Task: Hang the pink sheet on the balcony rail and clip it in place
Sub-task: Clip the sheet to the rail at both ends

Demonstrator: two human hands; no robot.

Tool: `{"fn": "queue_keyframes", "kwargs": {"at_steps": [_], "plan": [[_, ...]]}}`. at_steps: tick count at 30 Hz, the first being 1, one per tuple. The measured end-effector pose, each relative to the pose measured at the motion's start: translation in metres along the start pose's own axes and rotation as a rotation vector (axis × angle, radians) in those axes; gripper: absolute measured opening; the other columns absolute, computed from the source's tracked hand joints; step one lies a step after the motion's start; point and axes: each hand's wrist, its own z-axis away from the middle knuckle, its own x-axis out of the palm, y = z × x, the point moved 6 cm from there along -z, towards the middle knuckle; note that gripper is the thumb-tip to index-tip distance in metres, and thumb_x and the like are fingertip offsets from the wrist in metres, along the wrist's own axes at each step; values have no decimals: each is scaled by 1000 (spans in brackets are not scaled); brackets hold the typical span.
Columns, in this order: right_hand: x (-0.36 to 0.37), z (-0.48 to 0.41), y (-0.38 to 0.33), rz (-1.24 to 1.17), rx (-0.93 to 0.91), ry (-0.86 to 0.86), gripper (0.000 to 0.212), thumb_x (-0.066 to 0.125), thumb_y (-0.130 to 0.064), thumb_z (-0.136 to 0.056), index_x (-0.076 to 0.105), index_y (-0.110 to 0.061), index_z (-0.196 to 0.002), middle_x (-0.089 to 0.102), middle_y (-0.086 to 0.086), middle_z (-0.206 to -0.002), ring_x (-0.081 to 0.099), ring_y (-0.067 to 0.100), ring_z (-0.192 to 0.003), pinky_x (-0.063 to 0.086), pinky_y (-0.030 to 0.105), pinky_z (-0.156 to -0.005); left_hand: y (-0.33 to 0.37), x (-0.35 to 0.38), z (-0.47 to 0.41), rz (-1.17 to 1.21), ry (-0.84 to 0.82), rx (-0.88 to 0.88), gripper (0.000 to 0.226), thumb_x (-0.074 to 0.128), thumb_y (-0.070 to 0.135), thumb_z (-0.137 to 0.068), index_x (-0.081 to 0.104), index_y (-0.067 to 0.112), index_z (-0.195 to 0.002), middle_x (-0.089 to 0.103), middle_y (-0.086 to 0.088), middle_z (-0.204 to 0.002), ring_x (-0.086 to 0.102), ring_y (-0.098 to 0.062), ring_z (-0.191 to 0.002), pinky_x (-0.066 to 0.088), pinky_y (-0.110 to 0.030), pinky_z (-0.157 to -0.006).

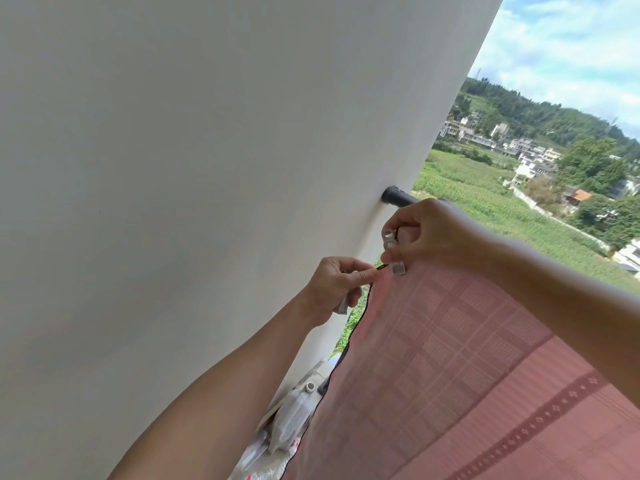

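The pink sheet (450,358), checked and edged in black, hangs over the dark rail (396,196), which enters the white wall. My left hand (332,289) pinches the sheet's top corner by its black hem, and a small white clip sticks out below its fingers. My right hand (433,233) is closed on a clear plastic clip (394,254) whose jaw sits at the sheet's top edge, just right of the corner. Most of the rail is hidden behind my right hand and the sheet.
A white wall (173,168) fills the left, close to my left hand. Below, by the wall's foot, lie plastic bags and a white bottle (294,414). Beyond the rail are fields, houses and wooded hills.
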Motion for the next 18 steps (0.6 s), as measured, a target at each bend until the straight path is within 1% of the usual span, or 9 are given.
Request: {"fn": "queue_keyframes", "kwargs": {"at_steps": [3, 5, 7, 9, 11, 13, 15, 17, 18], "plan": [[3, 11, -9, 194, -89, 9, 37, 73, -56, -73, 67, -36, -104, 62, -16, -81, 53, 9, -76, 41, 29, -66, -9, -21, 12, -35, 5, -76, 29, 75, 7, -74, 65, 5, -102, 57, -11, -77, 45, -17, -48, 40, -26, -47], [7, 15, -11, 287, -141, 26, 43, 65, -60, -78, 63, -35, -113, 67, -14, -90, 59, 13, -79, 41, 29, -67, -18, -38, 21, -28, 27, -155, 46, 64, 4, -68, 52, 6, -112, 50, -15, -86, 46, -18, -54, 42, -28, -51], [10, 20, -15, 349, -215, 67, 54, 62, -61, -80, 60, -30, -125, 68, -11, -110, 62, 16, -100, 44, 31, -78, -28, -55, 33, -55, 57, -222, 50, 55, 3, -64, 47, 9, -114, 50, -16, -93, 48, -18, -59, 43, -29, -54], [15, 26, -22, 430, -334, 149, 61, 63, -59, -81, 57, -24, -131, 63, -5, -125, 55, 19, -119, 41, 38, -96, -36, -68, 46, -102, 74, -262, 50, 50, 2, -64, 47, 11, -113, 53, -15, -96, 52, -19, -65, 46, -31, -58], [17, 35, -34, 437, -455, 292, 52, 63, -50, -84, 63, -19, -125, 61, 2, -130, 52, 23, -126, 39, 45, -101, -46, -77, 61, -125, 64, -296, 43, 54, -1, -76, 46, 10, -117, 54, -16, -98, 58, -23, -72, 52, -34, -61], [27, 47, -45, 402, -559, 392, 37, 63, -41, -88, 69, -16, -114, 64, 5, -125, 54, 25, -123, 43, 47, -97, -54, -81, 78, -162, 47, -328, 32, 51, 0, -91, 43, 9, -121, 53, -17, -96, 58, -24, -65, 51, -32, -54], [46, 58, -51, 356, -612, 391, 27, 63, -35, -89, 71, -15, -104, 66, 5, -119, 58, 26, -118, 45, 46, -92, -60, -85, 95, -253, 85, -364, 26, 45, 6, -95, 43, 12, -120, 54, -14, -89, 48, -18, -54, 37, -25, -44], [73, 66, -48, 313, -608, 319, 23, 62, -34, -88, 72, -15, -97, 68, 4, -114, 61, 25, -111, 48, 43, -87, -67, -89, 109, -274, 149, -414, 24, 41, 9, -93, 45, 11, -117, 52, -10, -83, 41, -16, -49, 27, -22, -44], [88, 69, -44, 293, -587, 273, 22, 60, -34, -87, 72, -16, -94, 68, 3, -111, 62, 24, -106, 49, 42, -83, -70, -90, 115, -238, 172, -448, 25, 40, 9, -90, 46, 9, -115, 52, -10, -81, 41, -17, -50, 27, -22, -45]]}}
